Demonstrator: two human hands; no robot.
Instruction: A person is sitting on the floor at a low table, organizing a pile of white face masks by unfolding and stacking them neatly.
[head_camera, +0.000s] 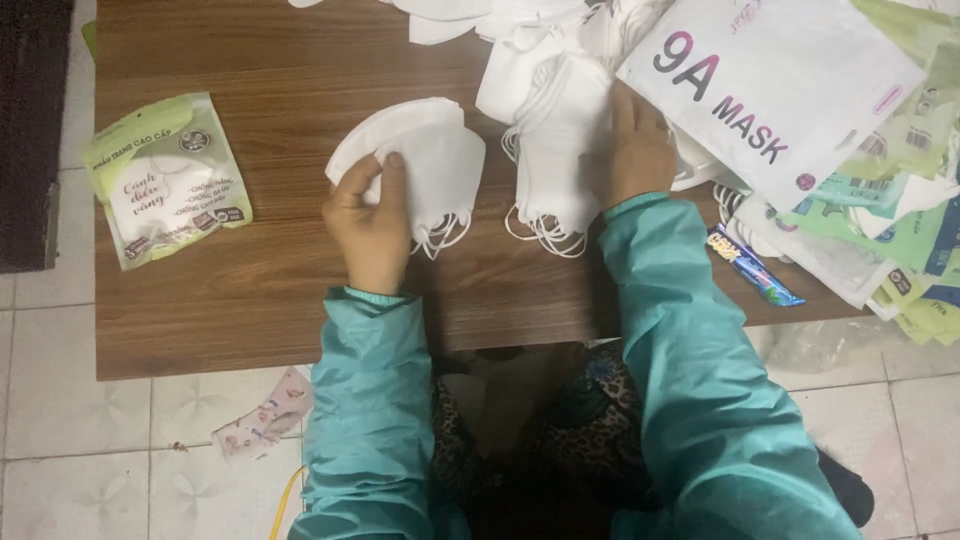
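White fabric, folded and stacked: a small stack of face masks (420, 160) being gripped by the left hand (372, 228), thumb on top and fingers curled underneath, edges being kept flush so the layers are not sliding apart, ear loops hanging loose toward the body. Lying on the brown wooden table (280, 90), just in front of that hand. Right hand (632, 152) pressing flat, fingers together, onto a second, thicker pile of masks (555, 150), seemingly pinning it down so the top ones can be counted or peeled off; not clamping, only resting on top. Both piles sitting close between the two hands, nearly touching. Beyond the right hand, overlapping its pile, a large white printed bag (770, 80), with a heap of green and white empty pouches (900, 220) spreading out to that hand's outer side. Just beside the right sleeve, a thin blue wrapped stick (752, 266). Well out past the left hand, a filled green pouch (165, 180) lying flat, apart from the rest. More loose masks lying farther ahead.
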